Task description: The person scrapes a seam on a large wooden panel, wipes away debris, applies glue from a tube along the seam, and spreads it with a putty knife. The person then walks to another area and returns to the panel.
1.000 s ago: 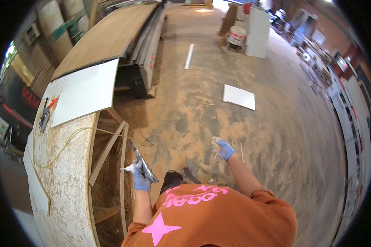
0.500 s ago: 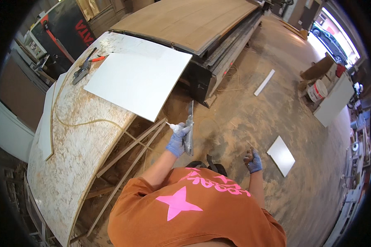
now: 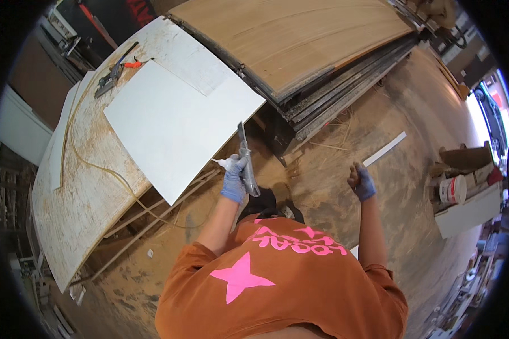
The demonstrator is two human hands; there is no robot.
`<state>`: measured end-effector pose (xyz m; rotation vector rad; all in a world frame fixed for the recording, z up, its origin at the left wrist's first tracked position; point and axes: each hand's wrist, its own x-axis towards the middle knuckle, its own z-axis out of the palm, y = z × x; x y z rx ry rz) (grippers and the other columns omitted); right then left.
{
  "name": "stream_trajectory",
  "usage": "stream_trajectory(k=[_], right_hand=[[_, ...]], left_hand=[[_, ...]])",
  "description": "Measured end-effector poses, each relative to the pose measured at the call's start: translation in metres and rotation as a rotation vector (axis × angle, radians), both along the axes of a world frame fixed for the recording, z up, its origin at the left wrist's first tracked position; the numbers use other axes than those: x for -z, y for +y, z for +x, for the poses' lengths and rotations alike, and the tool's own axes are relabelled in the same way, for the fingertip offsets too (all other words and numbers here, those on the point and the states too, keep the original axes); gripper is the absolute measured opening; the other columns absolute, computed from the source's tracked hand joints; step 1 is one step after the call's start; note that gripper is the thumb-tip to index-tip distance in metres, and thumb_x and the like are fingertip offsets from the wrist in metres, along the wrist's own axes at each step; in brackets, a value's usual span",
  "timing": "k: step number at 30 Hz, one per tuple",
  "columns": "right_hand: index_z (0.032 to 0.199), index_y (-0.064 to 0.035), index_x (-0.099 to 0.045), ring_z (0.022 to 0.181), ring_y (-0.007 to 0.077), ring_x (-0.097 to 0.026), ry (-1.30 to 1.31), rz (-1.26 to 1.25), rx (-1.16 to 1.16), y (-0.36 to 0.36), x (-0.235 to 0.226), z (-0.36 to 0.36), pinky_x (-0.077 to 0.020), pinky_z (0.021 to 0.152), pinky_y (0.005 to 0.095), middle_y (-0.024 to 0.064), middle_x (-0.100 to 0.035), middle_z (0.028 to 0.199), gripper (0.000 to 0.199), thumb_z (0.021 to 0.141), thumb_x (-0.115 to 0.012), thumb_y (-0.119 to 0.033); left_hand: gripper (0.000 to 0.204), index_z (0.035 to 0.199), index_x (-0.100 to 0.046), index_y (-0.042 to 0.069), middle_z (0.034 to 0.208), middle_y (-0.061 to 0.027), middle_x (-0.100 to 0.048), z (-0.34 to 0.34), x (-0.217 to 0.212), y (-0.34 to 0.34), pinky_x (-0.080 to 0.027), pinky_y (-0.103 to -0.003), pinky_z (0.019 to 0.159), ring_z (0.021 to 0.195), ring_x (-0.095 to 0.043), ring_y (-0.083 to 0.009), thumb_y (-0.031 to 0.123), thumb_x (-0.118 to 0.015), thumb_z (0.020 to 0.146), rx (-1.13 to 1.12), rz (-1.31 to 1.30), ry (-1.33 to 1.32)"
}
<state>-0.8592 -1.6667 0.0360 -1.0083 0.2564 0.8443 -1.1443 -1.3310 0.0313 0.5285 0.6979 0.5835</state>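
My left hand [image 3: 234, 178], in a blue and grey glove, is closed around a small white bottle [image 3: 225, 163] with a pointed nozzle. The same hand holds a long narrow grey tool [image 3: 250, 179] whose kind I cannot make out; it slants upward past the fingers. Just left of this hand lies a white square panel [image 3: 181, 121] on a worn, dusty worktable [image 3: 107, 186]. Out to the right, above the floor, my right hand [image 3: 362, 182] is gloved too, with its fingers curled in. Whether anything sits in those fingers is hidden.
A dark hand tool [image 3: 112, 78] with an orange part [image 3: 132, 64] rests behind the panel. A yellowish hose [image 3: 116, 174] crosses the worktable. Stacked brown boards [image 3: 288, 39] stand beyond. On the dusty floor lies a white strip [image 3: 385, 148]; a white bucket [image 3: 452, 190] stands right.
My view has turned and shifted toward the worktable. My left hand, with the bottle and grey tool, is nearer the white panel's edge. My right hand has risen and stays curled.
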Motion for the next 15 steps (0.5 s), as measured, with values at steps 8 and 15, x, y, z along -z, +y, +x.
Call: stream_trajectory(k=[8,15], right_hand=[[0.114,-0.0137,-0.056,0.068,0.0115,-0.054,-0.237,0.087,-0.403,0.189,-0.035,0.167,-0.0434,0.052,0.0254,-0.0014,-0.057,0.086,0.029,0.09,-0.063,-0.026],[0.108,-0.0122,-0.056,0.06,0.0106,-0.048,-0.186,0.142,-0.603,0.344,-0.033,0.268,-0.0394,0.05,0.0277,-0.0006,-0.054,0.081,0.024,0.089,-0.064,-0.025]], left_hand=[[0.026,0.098,-0.054,0.011,0.083,0.001,-0.052,0.087,-0.007,0.085,-0.045,-0.027,0.067,0.075,-0.051,-0.0123,0.014,-0.071,0.078,-0.25,0.148,0.153],[0.035,0.105,-0.052,0.009,0.093,-0.0017,-0.055,0.178,0.023,0.216,-0.048,-0.028,0.077,0.085,-0.054,-0.0143,0.005,-0.071,0.076,-0.408,0.183,0.159]])
